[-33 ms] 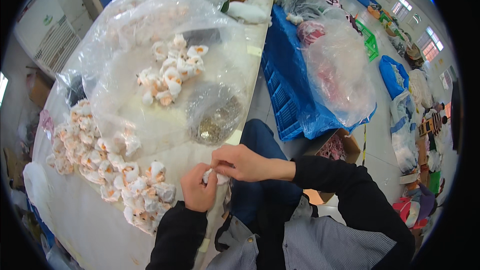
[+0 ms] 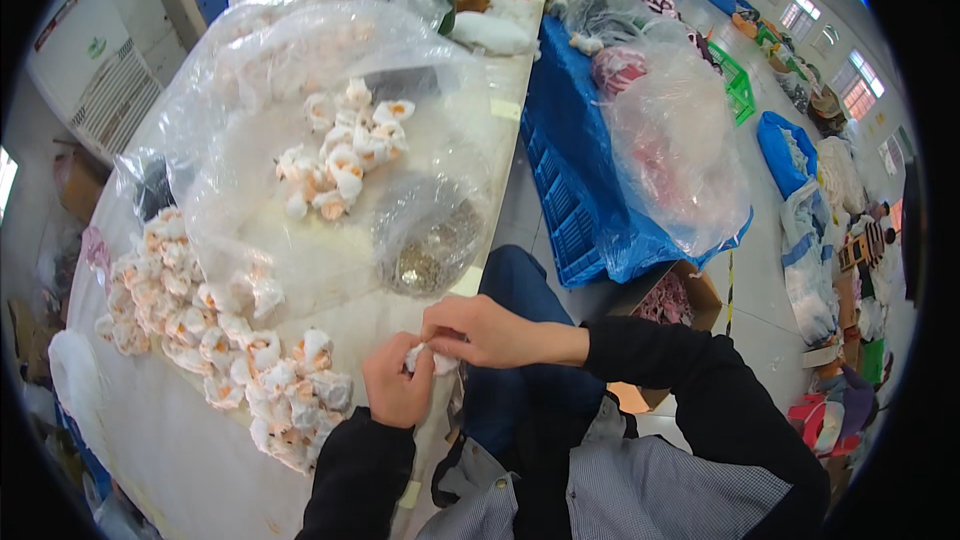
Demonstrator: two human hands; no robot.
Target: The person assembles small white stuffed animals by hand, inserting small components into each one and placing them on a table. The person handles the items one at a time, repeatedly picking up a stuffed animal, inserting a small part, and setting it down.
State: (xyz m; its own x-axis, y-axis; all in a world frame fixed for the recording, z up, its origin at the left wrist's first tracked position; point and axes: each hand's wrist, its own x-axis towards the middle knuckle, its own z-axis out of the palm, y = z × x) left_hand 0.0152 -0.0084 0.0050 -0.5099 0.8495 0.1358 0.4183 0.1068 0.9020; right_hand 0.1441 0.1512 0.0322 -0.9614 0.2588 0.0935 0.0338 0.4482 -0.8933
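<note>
Close together at the table's near right edge, my two hands are closed around a small soft white piece. My left hand grips it with the thumb against curled fingers. From the right, my right hand pinches at its top. Fingers cover most of the piece, so its full shape is hidden. Left of my hands lies a heap of white fluffy pieces with orange patches. Just beyond my hands sits a clear bag of small gold-coloured bits.
A big clear plastic bag spreads over the table, with a smaller cluster of white-and-orange pieces on it. Right of the table stands a blue crate with blue sheeting and a filled clear bag. Beside it is a cardboard box.
</note>
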